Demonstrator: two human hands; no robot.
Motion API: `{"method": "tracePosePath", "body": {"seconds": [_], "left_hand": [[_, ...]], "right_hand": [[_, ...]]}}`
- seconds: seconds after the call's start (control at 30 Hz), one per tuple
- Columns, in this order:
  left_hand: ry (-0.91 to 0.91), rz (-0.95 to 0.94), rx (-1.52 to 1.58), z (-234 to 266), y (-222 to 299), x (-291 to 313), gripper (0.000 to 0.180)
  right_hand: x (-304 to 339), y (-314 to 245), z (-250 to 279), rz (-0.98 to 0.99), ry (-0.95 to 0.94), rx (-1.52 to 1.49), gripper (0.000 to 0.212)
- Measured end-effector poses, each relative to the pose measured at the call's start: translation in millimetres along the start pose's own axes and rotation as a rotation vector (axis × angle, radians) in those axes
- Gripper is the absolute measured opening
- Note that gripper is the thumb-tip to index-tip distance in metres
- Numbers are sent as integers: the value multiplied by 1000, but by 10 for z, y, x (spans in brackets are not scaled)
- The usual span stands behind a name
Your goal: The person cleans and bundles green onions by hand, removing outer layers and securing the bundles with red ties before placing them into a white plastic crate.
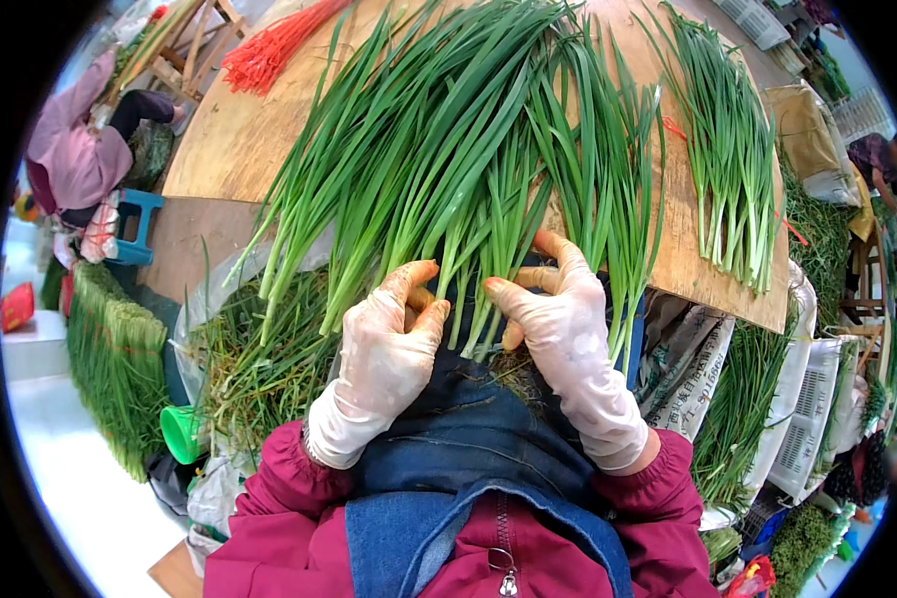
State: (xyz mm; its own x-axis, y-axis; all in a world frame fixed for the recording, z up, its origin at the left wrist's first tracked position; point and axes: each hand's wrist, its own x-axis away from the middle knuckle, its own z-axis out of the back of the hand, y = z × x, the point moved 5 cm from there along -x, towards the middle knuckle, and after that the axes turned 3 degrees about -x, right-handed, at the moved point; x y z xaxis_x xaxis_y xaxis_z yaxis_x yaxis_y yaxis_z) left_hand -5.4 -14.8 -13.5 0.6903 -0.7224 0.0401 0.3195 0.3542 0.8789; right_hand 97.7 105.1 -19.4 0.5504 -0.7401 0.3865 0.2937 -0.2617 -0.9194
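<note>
A large spread of garlic chives [448, 140] lies over the wooden board, pale stem ends toward me. My left hand [381, 349], in a thin whitish glove with stained bare fingertips, is closed, thumb and fingertips pinching at the stem ends near the board's front edge. Opposite it, my right hand [565, 324], gloved alike, has its thumb and curled fingers closed at the same few stems, while its index finger reaches up along the leaves. Exactly which stems each hand grips is partly hidden. To the right lies a separate bundle of chives [733, 189].
Red ties [281, 50] lie on the far left of the wooden board [234, 140]. Trimmed leaves [269, 369] fill a plastic-lined heap by my left arm. Woven sacks [683, 364] and more greens [747, 399] stand at right. A person [85, 149] sits beyond a blue stool [138, 227].
</note>
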Motion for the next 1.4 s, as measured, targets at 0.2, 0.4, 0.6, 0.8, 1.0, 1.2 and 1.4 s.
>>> {"method": "tracePosePath", "body": {"seconds": [0.2, 0.4, 0.6, 0.8, 1.0, 1.2, 1.4], "left_hand": [[71, -192, -85, 29, 145, 33, 33], [-9, -361, -115, -8, 421, 40, 6], [-220, 217, 246, -308, 107, -138, 16], [-202, 403, 469, -305, 36, -96, 10], [-166, 146, 181, -328, 71, -97, 15], [-147, -21, 67, -240, 232, 11, 13], [-566, -100, 54, 621, 151, 502, 16]], "right_hand": [[-52, 110, -79, -66, -49, -246, 40], [3, 82, 62, -86, -72, -451, 39], [1, 116, 85, -94, -57, -538, 35], [-2, 112, 78, -139, 18, -490, 31], [10, 74, 25, -136, -19, -446, 25], [1, 54, 62, -136, 10, -440, 24], [-40, 91, 174, -125, -22, -386, 23]]}}
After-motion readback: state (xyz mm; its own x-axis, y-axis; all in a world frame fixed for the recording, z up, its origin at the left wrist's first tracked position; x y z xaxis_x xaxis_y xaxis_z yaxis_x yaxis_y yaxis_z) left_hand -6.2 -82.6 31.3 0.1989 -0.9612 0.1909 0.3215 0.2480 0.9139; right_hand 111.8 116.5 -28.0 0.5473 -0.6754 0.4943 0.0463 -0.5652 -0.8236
